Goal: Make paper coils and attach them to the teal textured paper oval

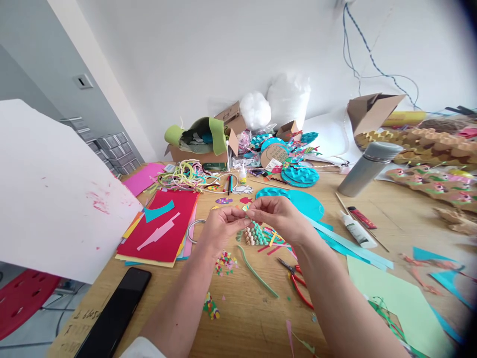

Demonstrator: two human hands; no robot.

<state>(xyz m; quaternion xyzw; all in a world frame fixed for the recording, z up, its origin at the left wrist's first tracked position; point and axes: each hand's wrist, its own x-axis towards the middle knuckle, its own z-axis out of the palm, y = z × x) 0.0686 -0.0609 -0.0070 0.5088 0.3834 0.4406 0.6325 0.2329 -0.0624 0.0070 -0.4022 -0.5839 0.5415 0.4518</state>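
My left hand (220, 224) and my right hand (280, 215) meet above the middle of the wooden table (253, 318). Their fingertips pinch a tiny coloured paper piece (246, 209) between them; its shape is too small to make out. Just below the hands lies a small piece of teal and tan scales (255, 235). A green pipe cleaner (257, 274) and a little heap of paper confetti (225, 262) lie nearer to me. Red-handled pliers (298, 283) rest to the right of the pipe cleaner.
A stack of coloured paper, red on top (164, 228), lies left, with a black phone (115, 313) at the front edge and a white board (48, 194) overhanging. A glue bottle (357, 229), grey flask (363, 169), teal discs (300, 175), cardboard boxes and light green paper (402, 303) crowd the back and right.
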